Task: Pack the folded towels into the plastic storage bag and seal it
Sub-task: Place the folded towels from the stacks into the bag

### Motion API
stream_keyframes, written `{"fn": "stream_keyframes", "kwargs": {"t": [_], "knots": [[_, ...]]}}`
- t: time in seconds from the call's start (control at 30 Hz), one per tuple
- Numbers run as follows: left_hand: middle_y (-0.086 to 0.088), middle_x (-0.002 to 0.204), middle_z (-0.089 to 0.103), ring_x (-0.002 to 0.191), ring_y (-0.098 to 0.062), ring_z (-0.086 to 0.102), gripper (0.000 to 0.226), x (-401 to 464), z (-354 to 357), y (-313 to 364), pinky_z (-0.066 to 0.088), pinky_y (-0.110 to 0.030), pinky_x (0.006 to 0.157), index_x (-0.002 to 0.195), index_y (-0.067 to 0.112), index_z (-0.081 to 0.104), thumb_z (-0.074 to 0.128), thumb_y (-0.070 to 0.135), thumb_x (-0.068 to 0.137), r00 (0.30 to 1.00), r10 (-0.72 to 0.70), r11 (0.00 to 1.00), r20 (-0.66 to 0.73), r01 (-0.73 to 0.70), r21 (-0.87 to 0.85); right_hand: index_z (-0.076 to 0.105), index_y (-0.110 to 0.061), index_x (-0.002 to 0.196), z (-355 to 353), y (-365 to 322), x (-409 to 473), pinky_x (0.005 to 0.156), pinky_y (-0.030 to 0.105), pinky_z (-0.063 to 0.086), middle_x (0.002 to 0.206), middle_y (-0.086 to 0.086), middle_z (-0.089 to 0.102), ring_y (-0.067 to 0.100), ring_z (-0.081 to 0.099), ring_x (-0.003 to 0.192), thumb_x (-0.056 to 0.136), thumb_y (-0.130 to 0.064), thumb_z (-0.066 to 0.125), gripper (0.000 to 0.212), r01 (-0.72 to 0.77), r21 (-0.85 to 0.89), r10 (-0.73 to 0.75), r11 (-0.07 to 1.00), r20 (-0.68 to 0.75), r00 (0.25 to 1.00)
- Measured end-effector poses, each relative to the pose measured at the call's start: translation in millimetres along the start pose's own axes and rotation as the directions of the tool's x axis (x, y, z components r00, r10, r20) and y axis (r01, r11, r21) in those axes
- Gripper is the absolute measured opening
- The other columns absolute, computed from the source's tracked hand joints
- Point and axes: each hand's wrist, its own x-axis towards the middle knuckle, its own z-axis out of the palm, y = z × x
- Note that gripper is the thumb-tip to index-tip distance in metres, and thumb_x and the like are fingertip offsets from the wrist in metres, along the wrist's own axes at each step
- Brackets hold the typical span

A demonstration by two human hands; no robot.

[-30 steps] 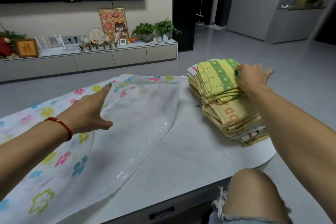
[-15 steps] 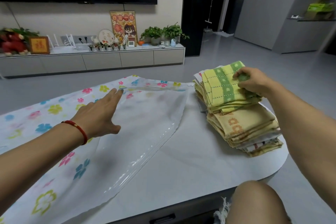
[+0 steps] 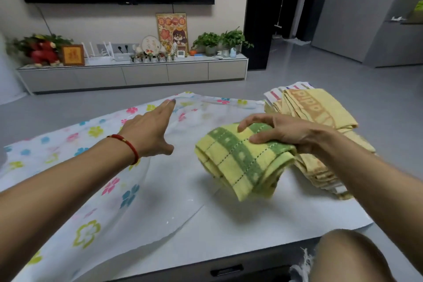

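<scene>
A plastic storage bag [image 3: 96, 181] with a coloured flower print and a clear top sheet lies flat across the left of the table. My left hand [image 3: 148, 131], red cord at the wrist, rests on the bag with fingers spread and stretched towards its far edge. My right hand [image 3: 283, 131] grips several folded yellow-and-green checked towels [image 3: 240, 162] and holds them above the table by the bag's clear right edge. The stack of folded yellow towels [image 3: 320, 110] stands at the right of the table, with striped towels under it.
The white table [image 3: 263, 220] ends close in front, with a dark drawer handle below its edge. My bare knee [image 3: 352, 256] shows at the bottom right. Across the grey floor stands a low TV cabinet [image 3: 146, 73] with plants and ornaments.
My right hand has lifted the yellow-and-green towels off the stack and carried them left towards the bag. My left hand has stayed on the bag.
</scene>
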Motion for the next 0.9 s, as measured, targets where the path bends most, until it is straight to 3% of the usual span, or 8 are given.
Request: {"fn": "stream_keyframes", "kwargs": {"t": [0.1,0.27,0.37,0.5,0.63,0.73,0.83,0.9], "knots": [[0.000,0.162,0.022,0.122,-0.034,0.052,0.120,-2.0,-5.8,-1.7,0.052,-0.041,0.082,0.153,0.028,-0.003,0.079,0.043,0.068,1.000,-0.002,1.000,-0.018,0.002,0.021,0.075,-0.019,0.109,54.8,12.3,69.3,0.060,0.030,0.060,0.092,0.006,0.075,0.022,0.070,0.069,0.091,0.005,0.069,0.030,0.059,0.103,-0.063,0.993,0.038,0.997],[0.002,0.163,0.016,0.123,-0.031,0.050,0.120,-6.3,-13.0,-4.8,0.053,-0.041,0.087,0.153,0.031,-0.005,0.079,0.041,0.069,0.999,0.034,0.999,-0.017,-0.033,0.040,0.070,-0.019,0.117,69.3,40.0,193.7,0.068,0.040,0.054,0.098,0.014,0.067,0.025,0.060,0.071,0.091,0.005,0.063,0.036,0.115,0.231,0.026,0.966,-0.530,0.848],[0.009,0.164,0.007,0.128,-0.027,0.048,0.119,-8.1,-13.7,-5.8,0.053,-0.044,0.092,0.153,0.032,-0.007,0.078,0.044,0.071,0.997,0.076,0.997,-0.011,-0.075,0.032,0.069,-0.028,0.119,69.9,72.2,231.3,0.069,0.027,0.051,0.111,0.004,0.062,0.020,0.061,0.082,0.090,-0.005,0.063,0.038,-0.066,0.171,0.164,0.983,-0.659,0.734],[0.015,0.164,0.000,0.131,-0.022,0.047,0.115,-10.5,-10.4,-6.5,0.051,-0.042,0.093,0.152,0.035,-0.009,0.073,0.051,0.073,0.993,0.117,0.993,-0.031,-0.116,0.033,0.072,-0.030,0.111,69.4,84.7,259.0,0.063,0.021,0.045,0.112,-0.001,0.061,0.013,0.059,0.079,0.084,-0.007,0.063,0.037,0.001,0.235,0.178,0.972,-0.741,0.647],[0.019,0.163,0.004,0.132,-0.019,0.045,0.111,-12.6,-9.9,-6.8,0.050,-0.041,0.094,0.151,0.039,-0.007,0.071,0.052,0.074,0.989,0.130,0.992,-0.072,-0.130,0.007,0.071,-0.029,0.115,79.1,74.8,284.1,0.046,0.008,0.042,0.114,0.003,0.066,0.006,0.060,0.071,0.085,-0.003,0.064,0.040,0.083,0.276,0.157,0.958,-0.741,0.653],[0.022,0.162,0.009,0.129,-0.017,0.046,0.110,-15.4,-7.9,-6.4,0.051,-0.039,0.090,0.150,0.042,-0.007,0.072,0.051,0.074,0.985,0.146,0.989,-0.089,-0.148,-0.006,0.068,-0.027,0.127,84.0,66.6,297.5,0.067,0.016,0.050,0.125,0.005,0.064,0.013,0.063,0.083,0.088,-0.005,0.068,0.044,0.117,0.297,0.154,0.948,-0.748,0.645],[0.023,0.161,0.006,0.130,-0.018,0.046,0.110,-15.4,-5.8,-7.1,0.051,-0.039,0.090,0.150,0.042,-0.008,0.071,0.052,0.074,0.988,0.135,0.991,-0.080,-0.136,-0.007,0.054,-0.023,0.145,83.4,60.1,299.9,0.097,0.043,0.058,0.138,0.012,0.061,0.029,0.068,0.113,0.093,-0.005,0.070,0.058,0.140,0.494,0.221,0.858,-0.601,0.768],[0.024,0.161,0.003,0.131,-0.018,0.045,0.110,-14.1,-2.7,-5.8,0.050,-0.038,0.089,0.150,0.043,-0.009,0.071,0.051,0.075,0.991,0.121,0.993,-0.061,-0.122,0.000,0.043,-0.021,0.154,80.2,56.8,286.3,0.098,0.050,0.058,0.142,0.012,0.059,0.032,0.067,0.118,0.094,-0.002,0.067,0.067,0.101,0.499,0.202,0.861,-0.516,0.832]]}}
